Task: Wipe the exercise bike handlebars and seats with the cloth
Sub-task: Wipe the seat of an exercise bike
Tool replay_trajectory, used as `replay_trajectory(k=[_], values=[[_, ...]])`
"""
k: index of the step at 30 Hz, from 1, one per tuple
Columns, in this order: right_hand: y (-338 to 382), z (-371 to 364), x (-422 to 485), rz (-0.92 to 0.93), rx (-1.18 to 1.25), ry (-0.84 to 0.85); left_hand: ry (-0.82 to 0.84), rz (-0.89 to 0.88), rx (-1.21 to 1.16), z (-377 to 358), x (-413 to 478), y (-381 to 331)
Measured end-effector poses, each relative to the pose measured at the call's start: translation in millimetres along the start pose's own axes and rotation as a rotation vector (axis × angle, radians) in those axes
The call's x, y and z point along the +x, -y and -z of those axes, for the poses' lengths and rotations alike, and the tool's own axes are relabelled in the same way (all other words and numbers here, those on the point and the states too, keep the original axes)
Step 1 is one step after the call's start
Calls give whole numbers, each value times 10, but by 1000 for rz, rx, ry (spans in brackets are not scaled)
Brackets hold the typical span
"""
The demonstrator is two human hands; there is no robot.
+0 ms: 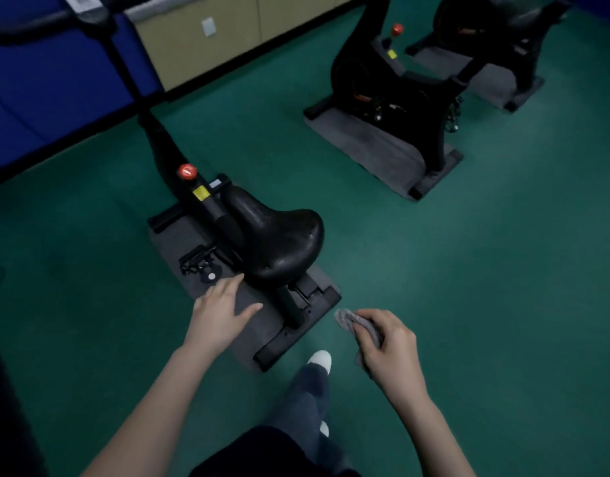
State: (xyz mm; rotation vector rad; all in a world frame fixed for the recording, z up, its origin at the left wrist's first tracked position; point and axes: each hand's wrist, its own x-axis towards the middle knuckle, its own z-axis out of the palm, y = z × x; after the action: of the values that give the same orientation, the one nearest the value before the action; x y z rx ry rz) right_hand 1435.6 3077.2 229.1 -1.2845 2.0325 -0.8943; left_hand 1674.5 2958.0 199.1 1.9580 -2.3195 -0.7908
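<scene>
The green floor (469,270) filled the room, and three black exercise bikes stood on it, each on a grey mat. The nearest bike (207,208) was right in front of the person, its handlebars (48,25) up at the far left and its wide black seat (279,239) low in the middle; the second bike (393,94) and the third bike (496,32) waited well apart to the right.

What could have gone wrong, to my eye: the cloth was bunched small, so a pass might have skimmed only the crown of the saddle and missed its sides and nose. A foot was stepping near the rear stabiliser bar (296,328), and catching it could have meant a stumble.

The left hand (221,311) reached forward, palm down, fingers spread and holding nothing, hovering just below the seat's near edge. The right hand (389,346) hung lower and to the right, apart from the bike, fingers curled closed around the crumpled grey cloth (348,320), one end poking out toward the seat.
</scene>
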Motion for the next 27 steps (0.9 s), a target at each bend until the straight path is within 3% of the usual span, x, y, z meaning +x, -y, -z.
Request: replay_trajectory(k=[15,27], values=[[-33,18,1223,111,-32,142,-31,194,-320,-268,677,-67],[522,-437,2258,439,27,440,-123,346,-537,-464,692,-222]])
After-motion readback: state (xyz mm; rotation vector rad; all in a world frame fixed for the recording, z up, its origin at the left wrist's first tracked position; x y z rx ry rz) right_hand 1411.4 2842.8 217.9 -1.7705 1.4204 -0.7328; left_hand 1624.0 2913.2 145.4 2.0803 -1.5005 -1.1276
